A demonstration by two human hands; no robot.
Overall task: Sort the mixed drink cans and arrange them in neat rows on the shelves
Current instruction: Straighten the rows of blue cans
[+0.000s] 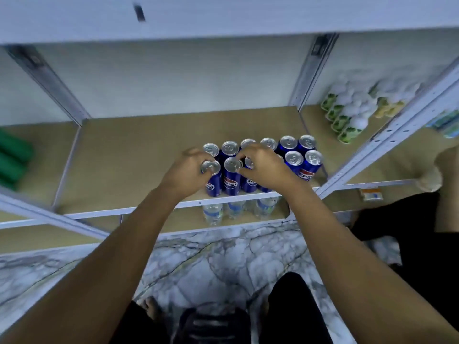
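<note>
Several blue Pepsi cans [304,167] stand in two rows on the tan shelf board [139,155], near its front edge. My left hand [185,171] grips the top of the front-left can [213,181]. My right hand [264,165] has its fingers curled round the top of the third front can [249,183], between the front and back rows. It partly hides the cans beneath it. The second front can [232,178] stands between my two hands.
Green-and-white cans [344,120] and yellow ones [388,108] stand on the shelf section to the right. Green cans [12,160] lie at the far left. Water bottles [213,213] stand on the shelf below. Metal uprights [387,135] frame the bays. Another person's dark clothing [409,232] is at right.
</note>
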